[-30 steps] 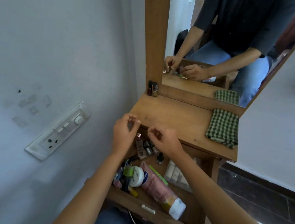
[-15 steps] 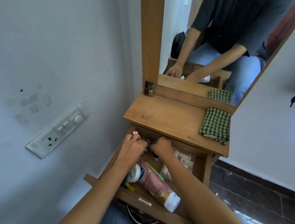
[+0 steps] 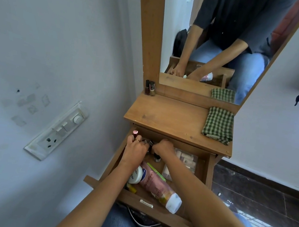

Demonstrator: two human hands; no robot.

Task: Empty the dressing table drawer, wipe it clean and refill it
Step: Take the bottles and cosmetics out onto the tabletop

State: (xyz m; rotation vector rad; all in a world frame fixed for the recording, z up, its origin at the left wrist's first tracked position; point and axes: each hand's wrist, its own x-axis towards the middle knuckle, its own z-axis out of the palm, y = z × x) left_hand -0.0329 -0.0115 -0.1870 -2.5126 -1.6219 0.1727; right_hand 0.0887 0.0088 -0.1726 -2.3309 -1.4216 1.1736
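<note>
A: At the back of the open drawer (image 3: 210, 169), below the bench (image 3: 172, 119) top, holding anything?
B: Grips a pink-capped bottle (image 3: 135, 133) in the left hand (image 3: 136, 149). Curls the right hand (image 3: 163, 147) down among small bottles (image 3: 156, 157); grip hidden, cannot tell.
A: Nearer the front?
B: Pink tube (image 3: 157, 186) and white jar (image 3: 135, 175), lying side by side, touching.

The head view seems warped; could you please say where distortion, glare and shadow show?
Head view: wide-angle distortion leans the mirror frame and the wall switchboard; head view, lower right: sun glare stripes the floor; head view, centre: the back of the drawer lies in shadow.
</note>
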